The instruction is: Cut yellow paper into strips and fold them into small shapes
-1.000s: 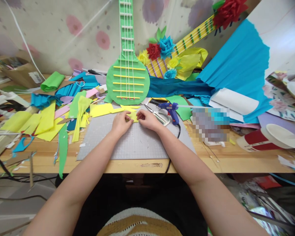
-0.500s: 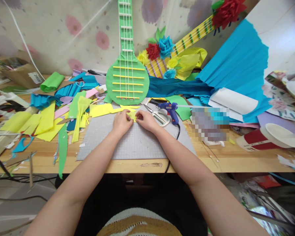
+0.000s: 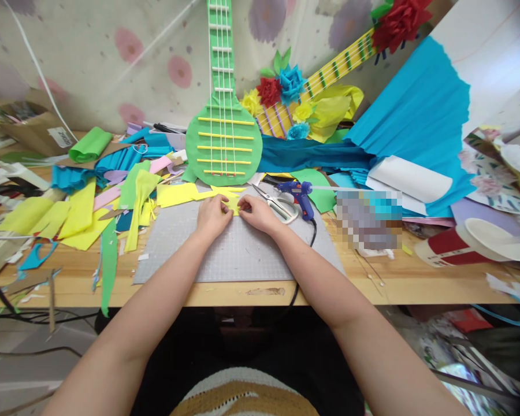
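A small piece of yellow crepe paper (image 3: 233,205) is held between my two hands over the grey cutting mat (image 3: 238,254). My left hand (image 3: 214,215) pinches its left side, and my right hand (image 3: 259,212) grips the right side with bent fingers. Scissors (image 3: 277,205) lie just beyond my right hand. Close by rests a blue glue gun (image 3: 302,199) with a white glue stick in its back. Behind the hands stands a green paper-covered lute shape (image 3: 224,144) with white strings and yellow bars. Yellow paper strips (image 3: 177,195) lie at the mat's far edge.
Yellow, green and blue paper scraps (image 3: 80,216) cover the table's left side. A yellow paper guitar (image 3: 338,66) with paper flowers leans at the back. Blue crepe paper (image 3: 420,115) spreads to the right. A red and white paper cup (image 3: 455,245) lies tipped near the right edge.
Both hands keep hold of the yellow paper in nearly the same spot. The view has shifted very slightly.
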Demonstrator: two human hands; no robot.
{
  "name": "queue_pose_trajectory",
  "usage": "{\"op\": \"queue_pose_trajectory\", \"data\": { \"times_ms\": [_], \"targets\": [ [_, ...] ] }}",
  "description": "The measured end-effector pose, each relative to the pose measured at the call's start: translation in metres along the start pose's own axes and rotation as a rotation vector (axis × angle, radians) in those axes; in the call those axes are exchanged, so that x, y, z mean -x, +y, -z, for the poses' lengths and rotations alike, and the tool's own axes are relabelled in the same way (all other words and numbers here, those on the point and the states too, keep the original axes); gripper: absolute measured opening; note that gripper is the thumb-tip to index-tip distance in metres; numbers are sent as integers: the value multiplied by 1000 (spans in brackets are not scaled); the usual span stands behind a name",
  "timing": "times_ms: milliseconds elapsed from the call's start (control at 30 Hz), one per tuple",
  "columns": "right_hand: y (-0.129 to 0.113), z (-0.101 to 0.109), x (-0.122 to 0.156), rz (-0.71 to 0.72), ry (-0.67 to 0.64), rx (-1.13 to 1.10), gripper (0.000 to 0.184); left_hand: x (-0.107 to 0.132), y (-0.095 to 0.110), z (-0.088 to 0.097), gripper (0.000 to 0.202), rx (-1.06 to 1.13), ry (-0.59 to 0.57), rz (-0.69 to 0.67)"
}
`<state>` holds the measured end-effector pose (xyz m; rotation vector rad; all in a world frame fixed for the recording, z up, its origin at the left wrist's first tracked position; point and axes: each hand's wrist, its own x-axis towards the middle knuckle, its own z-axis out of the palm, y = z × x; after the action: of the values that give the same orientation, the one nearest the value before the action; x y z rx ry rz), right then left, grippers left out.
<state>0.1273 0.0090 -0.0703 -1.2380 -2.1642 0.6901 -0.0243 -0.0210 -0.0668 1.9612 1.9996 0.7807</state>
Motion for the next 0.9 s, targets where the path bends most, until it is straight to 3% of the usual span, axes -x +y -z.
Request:
{"op": "queue_pose_trajectory", "data": {
  "times_ms": [400,733,900],
  "targets": [
    [-4,1,1,-22,9,41,18,3,7,2,7,-67,-30,-61],
    [0,-3,0,28,7,81,11,3,6,-1,8,-82,-13,-82],
    [0,-3,-1,10,2,69,17,4,8,-1,11,-140,-33,-76]
  ]
}}
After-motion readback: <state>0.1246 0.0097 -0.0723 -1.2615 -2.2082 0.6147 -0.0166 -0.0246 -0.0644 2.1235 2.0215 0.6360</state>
